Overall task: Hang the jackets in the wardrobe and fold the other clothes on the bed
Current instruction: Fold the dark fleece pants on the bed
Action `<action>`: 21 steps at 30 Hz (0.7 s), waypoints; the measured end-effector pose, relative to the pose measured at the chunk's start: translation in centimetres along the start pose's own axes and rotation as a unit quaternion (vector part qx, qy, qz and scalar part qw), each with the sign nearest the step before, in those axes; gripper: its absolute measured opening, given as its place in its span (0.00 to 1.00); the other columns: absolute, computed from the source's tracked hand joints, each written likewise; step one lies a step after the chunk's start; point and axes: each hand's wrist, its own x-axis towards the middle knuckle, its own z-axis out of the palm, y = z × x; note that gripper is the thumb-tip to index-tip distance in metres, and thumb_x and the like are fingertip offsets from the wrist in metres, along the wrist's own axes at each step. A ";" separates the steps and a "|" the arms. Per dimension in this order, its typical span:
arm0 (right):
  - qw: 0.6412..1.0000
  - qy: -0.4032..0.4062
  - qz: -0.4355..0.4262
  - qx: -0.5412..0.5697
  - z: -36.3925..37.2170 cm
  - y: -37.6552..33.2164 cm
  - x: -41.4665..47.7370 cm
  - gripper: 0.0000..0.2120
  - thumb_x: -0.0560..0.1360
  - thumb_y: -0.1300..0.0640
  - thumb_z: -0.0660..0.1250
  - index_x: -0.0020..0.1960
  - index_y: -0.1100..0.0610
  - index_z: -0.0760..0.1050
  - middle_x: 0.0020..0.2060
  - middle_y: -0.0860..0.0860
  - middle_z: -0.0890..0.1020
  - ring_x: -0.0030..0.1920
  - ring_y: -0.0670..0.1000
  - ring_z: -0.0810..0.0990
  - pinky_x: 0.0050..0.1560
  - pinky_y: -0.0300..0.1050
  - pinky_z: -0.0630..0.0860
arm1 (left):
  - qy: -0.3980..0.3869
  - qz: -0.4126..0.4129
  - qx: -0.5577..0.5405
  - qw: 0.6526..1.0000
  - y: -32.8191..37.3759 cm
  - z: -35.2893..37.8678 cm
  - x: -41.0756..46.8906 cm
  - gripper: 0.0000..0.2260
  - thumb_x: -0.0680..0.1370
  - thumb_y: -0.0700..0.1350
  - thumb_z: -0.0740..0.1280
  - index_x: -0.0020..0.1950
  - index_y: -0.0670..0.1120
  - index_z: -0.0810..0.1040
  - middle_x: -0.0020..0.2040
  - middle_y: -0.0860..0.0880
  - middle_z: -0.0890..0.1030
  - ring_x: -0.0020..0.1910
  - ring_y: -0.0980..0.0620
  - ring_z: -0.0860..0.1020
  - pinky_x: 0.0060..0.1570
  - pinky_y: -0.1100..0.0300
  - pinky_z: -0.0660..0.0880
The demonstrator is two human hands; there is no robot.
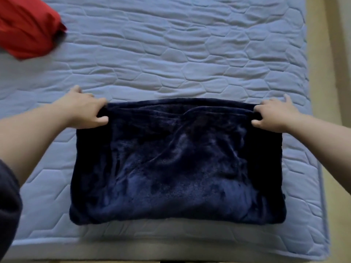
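At the upper left of the frame a red garment (26, 25) lies on the bed (171, 44), partly cut off by the edge and well apart from the rest. Lower, at the left, the person's left hand (85, 111) pinches the far left corner of a dark blue fleece garment (176, 162), with the thumb below and the fingers above the edge. This garment lies flat in the lower middle of the frame, already folded into a wide rectangle on the light blue quilted cover. At the right, the right hand (273, 115) pinches the far right corner in the same way. Beyond the bed's right edge, a pale floor (322, 73) shows.
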 end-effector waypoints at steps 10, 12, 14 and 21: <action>0.965 0.082 0.219 0.120 3.6 -1.2 2.7 0.18 0.77 0.56 0.59 0.63 0.65 0.69 0.62 0.64 0.71 0.63 0.63 0.69 0.59 0.58 0.67 | 0.032 -0.286 -0.152 0.946 0.4 4.4 3.3 0.04 0.75 0.40 0.62 0.48 0.41 0.69 0.46 0.34 0.78 0.51 0.37 0.75 0.54 0.47 0.63; 0.945 0.135 0.241 0.174 4.4 -2.2 2.6 0.18 0.77 0.60 0.58 0.65 0.65 0.66 0.65 0.65 0.69 0.65 0.63 0.66 0.63 0.60 0.64 | 0.068 -0.342 -0.198 0.916 2.0 4.3 3.6 0.09 0.74 0.37 0.62 0.54 0.38 0.71 0.53 0.32 0.76 0.57 0.35 0.72 0.60 0.43 0.63; 0.929 0.183 0.239 0.214 4.0 -3.3 1.7 0.23 0.76 0.60 0.59 0.70 0.62 0.63 0.72 0.62 0.62 0.72 0.61 0.59 0.69 0.65 0.53 | 0.119 -0.362 -0.265 0.886 3.8 2.9 2.8 0.19 0.74 0.36 0.61 0.65 0.38 0.68 0.63 0.32 0.70 0.64 0.34 0.67 0.64 0.40 0.60; 0.928 0.237 -0.049 0.284 1.8 -15.5 -6.3 0.31 0.74 0.43 0.54 0.76 0.46 0.56 0.77 0.51 0.54 0.77 0.58 0.49 0.68 0.71 0.43 | 0.178 -0.113 -0.351 0.912 17.0 -3.2 -3.4 0.30 0.74 0.56 0.54 0.76 0.51 0.59 0.77 0.44 0.56 0.76 0.40 0.52 0.69 0.34 0.48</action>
